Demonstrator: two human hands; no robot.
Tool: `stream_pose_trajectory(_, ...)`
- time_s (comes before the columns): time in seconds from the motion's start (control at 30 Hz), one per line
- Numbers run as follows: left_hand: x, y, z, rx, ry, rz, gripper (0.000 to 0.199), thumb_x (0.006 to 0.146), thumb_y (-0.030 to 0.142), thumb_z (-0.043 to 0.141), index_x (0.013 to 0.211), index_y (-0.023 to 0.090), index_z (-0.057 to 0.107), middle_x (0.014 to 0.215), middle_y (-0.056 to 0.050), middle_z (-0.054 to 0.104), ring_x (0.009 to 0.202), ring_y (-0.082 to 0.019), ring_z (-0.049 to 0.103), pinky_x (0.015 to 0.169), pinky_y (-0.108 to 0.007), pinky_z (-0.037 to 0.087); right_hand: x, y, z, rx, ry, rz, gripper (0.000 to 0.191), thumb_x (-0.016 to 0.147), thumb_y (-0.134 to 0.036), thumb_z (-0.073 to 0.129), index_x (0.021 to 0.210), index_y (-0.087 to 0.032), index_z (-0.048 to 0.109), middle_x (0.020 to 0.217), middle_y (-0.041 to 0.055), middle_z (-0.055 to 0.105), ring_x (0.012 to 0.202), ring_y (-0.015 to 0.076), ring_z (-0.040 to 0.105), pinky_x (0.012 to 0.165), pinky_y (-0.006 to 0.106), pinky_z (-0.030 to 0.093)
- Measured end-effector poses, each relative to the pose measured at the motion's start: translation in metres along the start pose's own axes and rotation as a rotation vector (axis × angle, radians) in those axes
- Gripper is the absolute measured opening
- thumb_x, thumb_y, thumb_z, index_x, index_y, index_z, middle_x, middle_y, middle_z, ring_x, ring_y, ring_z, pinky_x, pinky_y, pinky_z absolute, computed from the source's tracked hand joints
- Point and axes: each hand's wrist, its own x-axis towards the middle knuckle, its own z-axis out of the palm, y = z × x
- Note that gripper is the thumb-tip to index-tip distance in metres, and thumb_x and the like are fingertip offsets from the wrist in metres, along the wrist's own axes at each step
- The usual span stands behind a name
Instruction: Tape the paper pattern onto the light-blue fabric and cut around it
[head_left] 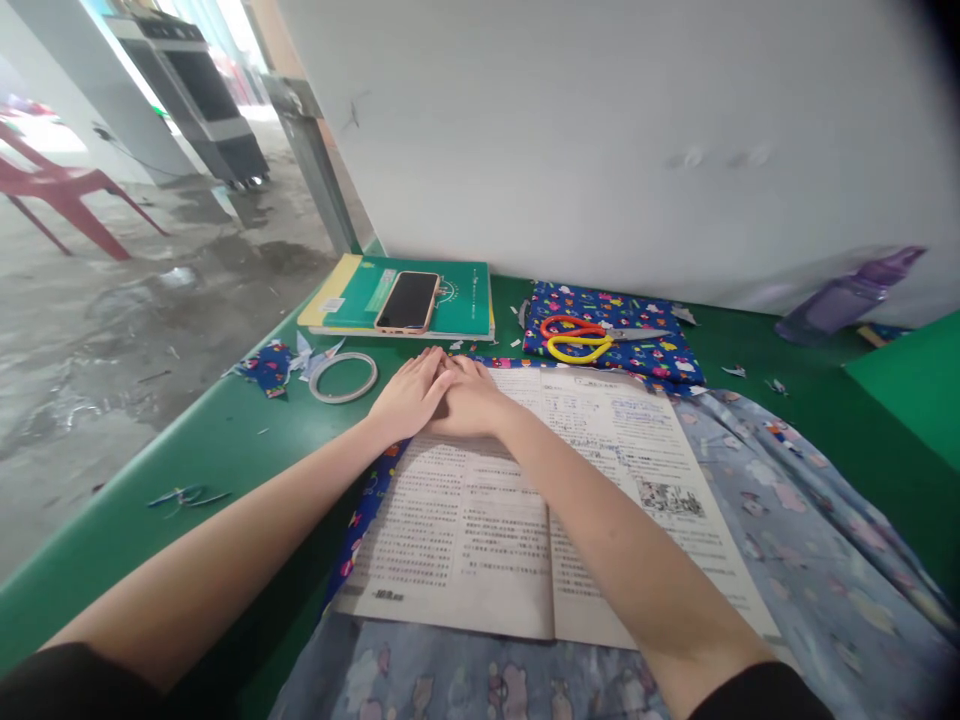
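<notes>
An open printed book (502,520) lies on patterned cloth (795,520), whose blue printed edge shows along the book's left and top sides. My left hand (411,392) rests at the book's upper left corner, its fingers extended and touching my right hand. Flat on the same corner lies my right hand (472,395), palm down with fingers spread a little. The two hands partly overlap, and nothing is held in either. Just left of them is a roll of tape (343,378). Beyond the book, orange and yellow scissors (592,338) sit on folded blue cloth (667,362).
A phone (409,301) lies on a green book (469,300) at the back of the green table (247,440). Cloth scraps (271,368) and thread (187,497) are at the left. A purple bottle (840,300) stands back right, before a white wall.
</notes>
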Motion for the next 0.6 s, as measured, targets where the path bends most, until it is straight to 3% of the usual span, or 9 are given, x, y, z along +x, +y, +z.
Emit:
stream_pose_trajectory(0.13,0.001,0.001,0.004,0.098,-0.001,0.029,0.069,0.099,0.047,0.013,0.145,-0.001,0.030,0.152,-0.019,0.032,0.144,-0.025,0.024,0.118,-0.042,0.021,-0.014,0.025,-0.015,0.116,0.197,0.035,0.064,0.085,-0.035,0.049,0.141,-0.006,0.043,0.144,0.0144,0.046,0.134,0.0243,0.040,0.112,0.036,0.033)
stream_pose_trajectory(0.23,0.000,-0.001,0.008,0.199,0.015,0.077,0.071,0.098,0.051,0.016,0.144,0.000,0.034,0.153,-0.020,0.030,0.144,-0.028,0.023,0.118,-0.046,0.019,-0.032,0.044,-0.025,0.024,0.323,0.131,0.054,0.089,-0.027,0.045,0.137,-0.004,0.047,0.143,0.0144,0.048,0.134,0.0231,0.041,0.115,0.036,0.031)
stream_pose_trajectory(0.4,0.000,-0.001,0.012,0.288,0.013,0.098,0.072,0.098,0.054,0.020,0.144,0.001,0.035,0.153,-0.021,0.027,0.145,-0.030,0.022,0.117,-0.049,0.020,-0.062,0.063,-0.029,-0.185,0.268,0.228,0.056,0.091,-0.024,0.044,0.140,0.002,0.042,0.148,0.0188,0.040,0.140,0.0272,0.034,0.119,0.040,0.024)
stream_pose_trajectory(0.6,0.000,-0.001,0.012,0.311,0.008,0.097,0.068,0.098,0.051,0.022,0.144,0.002,0.036,0.154,-0.020,0.028,0.145,-0.029,0.021,0.117,-0.048,0.022,-0.078,0.059,-0.010,-0.232,0.205,0.385,0.062,0.094,-0.034,0.040,0.139,0.008,0.040,0.146,0.0249,0.040,0.138,0.0313,0.036,0.118,0.041,0.027)
